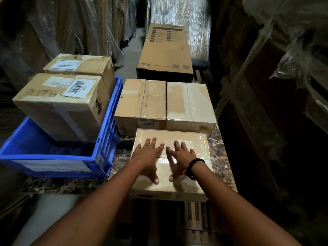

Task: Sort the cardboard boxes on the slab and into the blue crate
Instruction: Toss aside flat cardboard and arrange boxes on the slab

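The left hand and right hand lay open, flat on the near box at the desk's front edge, beside the blue crate. The glossy top likely offered no grip — better to take opposite sides before lifting.

aisle: narrow | light: dim | sides: plastic-wrapped stacks | floor: grey

Head camera faces forward and down, seemingly close over slab.
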